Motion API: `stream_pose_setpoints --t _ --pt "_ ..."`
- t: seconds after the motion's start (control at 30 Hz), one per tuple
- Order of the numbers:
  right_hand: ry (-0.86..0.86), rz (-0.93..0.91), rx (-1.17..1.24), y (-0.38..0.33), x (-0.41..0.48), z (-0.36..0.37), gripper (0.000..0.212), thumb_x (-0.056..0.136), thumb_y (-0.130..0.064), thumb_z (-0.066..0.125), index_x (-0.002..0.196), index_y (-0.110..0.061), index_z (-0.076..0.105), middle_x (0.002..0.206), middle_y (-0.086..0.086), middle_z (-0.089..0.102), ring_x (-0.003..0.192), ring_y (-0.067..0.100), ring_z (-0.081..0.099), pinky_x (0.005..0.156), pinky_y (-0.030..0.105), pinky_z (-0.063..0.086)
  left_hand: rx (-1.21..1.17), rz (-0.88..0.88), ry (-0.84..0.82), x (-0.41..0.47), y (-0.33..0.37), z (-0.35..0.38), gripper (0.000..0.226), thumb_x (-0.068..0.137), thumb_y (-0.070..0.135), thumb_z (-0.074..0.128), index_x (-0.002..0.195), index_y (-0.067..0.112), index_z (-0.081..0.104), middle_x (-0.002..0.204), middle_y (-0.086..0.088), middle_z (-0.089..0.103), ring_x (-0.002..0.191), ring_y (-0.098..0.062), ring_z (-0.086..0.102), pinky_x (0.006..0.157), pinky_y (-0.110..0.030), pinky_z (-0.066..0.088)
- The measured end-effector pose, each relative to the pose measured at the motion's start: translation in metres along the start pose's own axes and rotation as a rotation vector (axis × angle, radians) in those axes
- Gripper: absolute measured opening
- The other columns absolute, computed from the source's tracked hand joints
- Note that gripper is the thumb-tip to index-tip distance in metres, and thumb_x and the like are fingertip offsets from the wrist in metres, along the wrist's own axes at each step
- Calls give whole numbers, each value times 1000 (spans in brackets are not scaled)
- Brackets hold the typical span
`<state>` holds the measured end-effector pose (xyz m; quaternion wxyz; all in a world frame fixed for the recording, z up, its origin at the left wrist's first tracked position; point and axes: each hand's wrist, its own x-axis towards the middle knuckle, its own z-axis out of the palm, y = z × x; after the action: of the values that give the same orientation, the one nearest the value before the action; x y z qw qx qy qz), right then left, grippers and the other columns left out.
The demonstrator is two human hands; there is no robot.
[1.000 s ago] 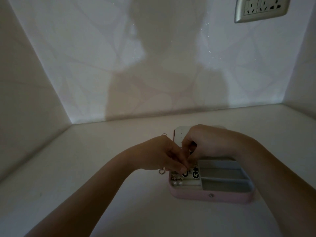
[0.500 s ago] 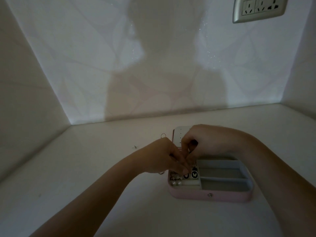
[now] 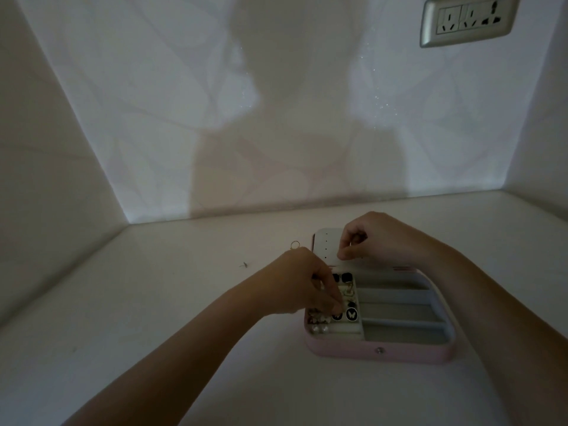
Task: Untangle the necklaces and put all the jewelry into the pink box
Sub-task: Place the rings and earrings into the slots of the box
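My left hand (image 3: 302,287) pinches a small piece in the left compartment of the pink box (image 3: 378,353). My right hand (image 3: 379,238) has its fingers pinched together at the lid panel (image 3: 325,244); around what, I cannot tell. I'd seat the piece gently, then fetch the ring (image 3: 295,245) from the table (image 3: 153,302).

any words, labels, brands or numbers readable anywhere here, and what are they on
No text can be read in this view.
Wall socket: no legible brand or marking, only the pin holes.
Pink box: no lettering shows on its front wall, only a small round snap.
Black discs in the box: a white butterfly figure, not words.
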<state>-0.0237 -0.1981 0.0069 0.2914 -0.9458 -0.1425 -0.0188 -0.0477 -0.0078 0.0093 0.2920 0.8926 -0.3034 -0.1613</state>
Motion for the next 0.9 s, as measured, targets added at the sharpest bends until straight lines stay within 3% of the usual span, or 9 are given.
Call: stream_pose_setpoints --t 0.3,0.43,0.6,0.77,0.9 --pt "-21 30 -57 4 4 6 7 82 -32 72 77 -29 68 82 -13 65 78 2 59 68 24 44 42 -38 55 5 -3 4 23 70 29 82 66 25 60 40 16 48 39 1 42 52 -16 38" --pt "15 20 -72 5 5 7 7 86 -33 68 79 -31 65 83 -15 61 77 0 56 64 22 39 79 -62 104 4 -3 -9 20 77 36 74 74 24 58 60 14 49 45 1 42 47 -8 31" --pt "94 5 -51 6 9 15 8 89 -34 63 96 -29 63 90 -16 57 81 -1 53 65 18 39 82 -152 251 -6 -27 -53 21 81 41 68 80 21 60 61 10 54 47 2 46 50 -13 37" --pt "101 -30 -91 7 10 21 13 89 -33 64 101 -27 65 88 -17 57 79 -2 54 63 17 39 221 -344 93 -17 -73 -81 16 81 30 73 93 20 67 91 1 69 76 -8 63 58 -14 48" --pt "102 -39 -84 8 10 22 10 89 -29 65 99 -27 66 87 -16 59 77 -1 55 61 16 37 185 -391 11 -29 -94 -92 19 78 20 77 92 29 69 94 9 67 87 -7 64 70 -15 51"
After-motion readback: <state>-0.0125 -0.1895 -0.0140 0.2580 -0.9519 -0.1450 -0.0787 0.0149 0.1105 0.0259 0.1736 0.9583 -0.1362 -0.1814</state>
